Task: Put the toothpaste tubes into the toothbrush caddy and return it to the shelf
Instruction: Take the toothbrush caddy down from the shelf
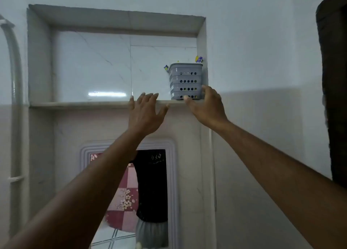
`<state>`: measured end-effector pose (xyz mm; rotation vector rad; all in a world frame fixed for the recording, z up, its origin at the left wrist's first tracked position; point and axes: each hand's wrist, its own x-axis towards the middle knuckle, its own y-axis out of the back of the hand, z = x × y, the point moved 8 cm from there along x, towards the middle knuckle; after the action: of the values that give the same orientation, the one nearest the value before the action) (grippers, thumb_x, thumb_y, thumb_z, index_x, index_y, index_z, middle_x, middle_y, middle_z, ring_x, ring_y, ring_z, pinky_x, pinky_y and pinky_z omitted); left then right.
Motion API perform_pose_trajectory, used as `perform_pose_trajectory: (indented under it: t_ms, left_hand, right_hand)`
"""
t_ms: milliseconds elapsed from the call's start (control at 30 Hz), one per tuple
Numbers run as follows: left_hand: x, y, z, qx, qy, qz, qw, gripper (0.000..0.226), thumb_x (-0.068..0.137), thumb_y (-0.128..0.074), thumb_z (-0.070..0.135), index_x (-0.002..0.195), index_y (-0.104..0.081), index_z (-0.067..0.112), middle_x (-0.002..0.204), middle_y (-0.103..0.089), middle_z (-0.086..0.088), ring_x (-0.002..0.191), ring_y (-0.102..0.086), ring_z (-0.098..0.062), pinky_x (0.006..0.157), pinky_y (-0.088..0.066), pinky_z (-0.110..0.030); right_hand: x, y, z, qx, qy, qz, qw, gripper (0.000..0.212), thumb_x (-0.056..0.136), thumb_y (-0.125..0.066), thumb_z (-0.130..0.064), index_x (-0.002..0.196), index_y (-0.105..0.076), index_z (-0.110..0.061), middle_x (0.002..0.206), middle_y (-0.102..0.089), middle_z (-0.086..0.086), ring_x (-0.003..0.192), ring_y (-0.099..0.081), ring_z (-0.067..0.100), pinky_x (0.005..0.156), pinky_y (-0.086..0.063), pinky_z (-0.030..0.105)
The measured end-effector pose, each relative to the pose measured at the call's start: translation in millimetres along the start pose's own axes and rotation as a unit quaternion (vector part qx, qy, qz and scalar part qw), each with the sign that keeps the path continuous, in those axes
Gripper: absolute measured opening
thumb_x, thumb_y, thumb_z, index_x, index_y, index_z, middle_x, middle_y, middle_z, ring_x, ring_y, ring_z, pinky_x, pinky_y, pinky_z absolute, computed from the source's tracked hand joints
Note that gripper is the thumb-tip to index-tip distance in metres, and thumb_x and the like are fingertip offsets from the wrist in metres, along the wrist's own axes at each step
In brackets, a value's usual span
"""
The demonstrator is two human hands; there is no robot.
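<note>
We are seeing the caddy [185,81] sitting on the shelf [78,104] at its far right end, against the niche's right wall (tube ends [199,59] sticking up inside it). Our right hand [205,106] is lying just beside its base, our left hand [145,115] further left, before the shelf edge. A mirror [131,192] is hanging below.

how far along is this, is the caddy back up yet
Nearly finished. Done: the grey caddy stands upright at the right end of the shelf, with tube ends poking above its rim. In hand: nothing is gripped; the right hand is open, fingertips at the caddy's base, and the left hand is open beside it at the shelf edge. Left: just drawing the hands away.
</note>
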<state>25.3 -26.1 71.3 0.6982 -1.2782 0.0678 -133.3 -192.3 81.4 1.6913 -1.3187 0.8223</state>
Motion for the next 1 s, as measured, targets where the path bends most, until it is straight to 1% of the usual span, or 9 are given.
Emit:
perform_pose_trajectory:
  t_ms: [133,267,367,500,633,733,833,900,1000]
  left_hand:
    - [0.5,-2.6,-5.5,0.016,0.003,0.092,0.996,0.052,0.111,-0.034,0.058,0.14,-0.068,0.031,0.143,-0.069,0.01,0.152,-0.046,-0.017,0.136,-0.008,-0.049]
    - [2.6,-4.8,-6.2,0.013,-0.004,0.127,0.992,0.046,0.112,-0.039,0.055,0.135,-0.072,0.033,0.136,-0.072,0.014,0.146,-0.052,-0.015,0.135,-0.012,-0.045]
    - [1.9,-3.9,-7.3,0.024,-0.016,0.125,0.992,0.045,0.112,-0.042,0.055,0.14,-0.07,0.032,0.137,-0.072,0.013,0.143,-0.056,-0.015,0.134,-0.015,-0.044]
    - [2.8,-3.1,-8.3,0.024,-0.021,0.113,0.993,0.047,0.112,-0.042,0.054,0.143,-0.068,0.031,0.139,-0.072,0.012,0.141,-0.057,-0.014,0.135,-0.015,-0.045]
    - [6.4,-3.5,-9.8,0.016,-0.015,0.085,0.996,0.05,0.112,-0.038,0.056,0.144,-0.067,0.032,0.141,-0.071,0.01,0.143,-0.056,-0.015,0.135,-0.013,-0.046]
    - [9.1,-2.0,-10.3,0.0,-0.016,0.054,0.998,0.052,0.112,-0.036,0.056,0.146,-0.066,0.031,0.145,-0.069,0.008,0.147,-0.053,-0.016,0.135,-0.01,-0.047]
    - [8.6,5.3,-6.8,-0.033,-0.012,0.005,0.999,0.057,0.111,-0.036,0.059,0.15,-0.062,0.026,0.153,-0.064,0.003,0.154,-0.045,-0.019,0.136,-0.007,-0.049]
    - [-1.3,16.0,-5.9,-0.081,-0.006,-0.003,0.997,0.061,0.11,-0.04,0.061,0.152,-0.06,0.022,0.156,-0.061,-0.001,0.154,-0.046,-0.022,0.134,-0.018,-0.051]
    - [-33.6,33.1,-10.5,-0.139,0.004,0.019,0.99,0.061,0.108,-0.044,0.063,0.152,-0.058,0.021,0.154,-0.061,-0.003,0.144,-0.055,-0.025,0.121,-0.044,-0.05]
  right_hand:
    - [18.1,-16.5,-3.9,-0.046,-0.002,0.021,0.999,0.094,0.093,-0.073,-0.071,0.157,-0.045,-0.009,0.152,-0.059,0.012,0.14,-0.051,0.035,0.112,-0.049,0.049]
    - [27.3,-30.9,-9.6,-0.075,-0.013,0.062,0.995,0.119,0.087,-0.071,-0.08,0.166,-0.031,-0.001,0.163,-0.052,0.017,0.145,-0.05,0.039,0.118,-0.042,0.049]
    - [30.1,-37.8,-10.6,-0.087,-0.022,0.071,0.993,0.125,0.085,-0.076,-0.078,0.168,-0.026,0.0,0.168,-0.047,0.017,0.15,-0.048,0.04,0.121,-0.039,0.05]
    - [24.4,-29.6,-13.3,-0.05,-0.03,0.09,0.994,0.12,0.081,-0.083,-0.07,0.166,-0.031,-0.004,0.161,-0.051,0.015,0.145,-0.049,0.039,0.117,-0.041,0.052]
    - [5.4,-8.8,-22.7,-0.027,-0.013,0.13,0.991,0.127,0.075,-0.089,-0.07,0.168,-0.03,-0.006,0.157,-0.054,0.014,0.143,-0.052,0.038,0.114,-0.044,0.054]
    - [-2.0,3.7,-29.0,0.009,-0.01,0.121,0.993,0.139,0.073,-0.092,-0.073,0.173,-0.021,-0.007,0.162,-0.051,0.014,0.147,-0.052,0.037,0.113,-0.051,0.053]
    - [-12.7,20.0,-34.9,0.032,-0.021,0.113,0.993,0.142,0.067,-0.097,-0.073,0.173,-0.025,-0.012,0.162,-0.053,0.009,0.146,-0.057,0.033,0.109,-0.058,0.051]
    - [-26.5,30.2,-35.9,0.035,-0.025,0.122,0.992,0.138,0.064,-0.099,-0.072,0.17,-0.031,-0.014,0.16,-0.056,0.006,0.143,-0.06,0.03,0.107,-0.059,0.049]
    - [-57.7,39.9,-35.7,0.034,-0.03,0.131,0.99,0.133,0.06,-0.099,-0.073,0.164,-0.038,-0.017,0.156,-0.059,0.003,0.139,-0.063,0.028,0.102,-0.061,0.049]
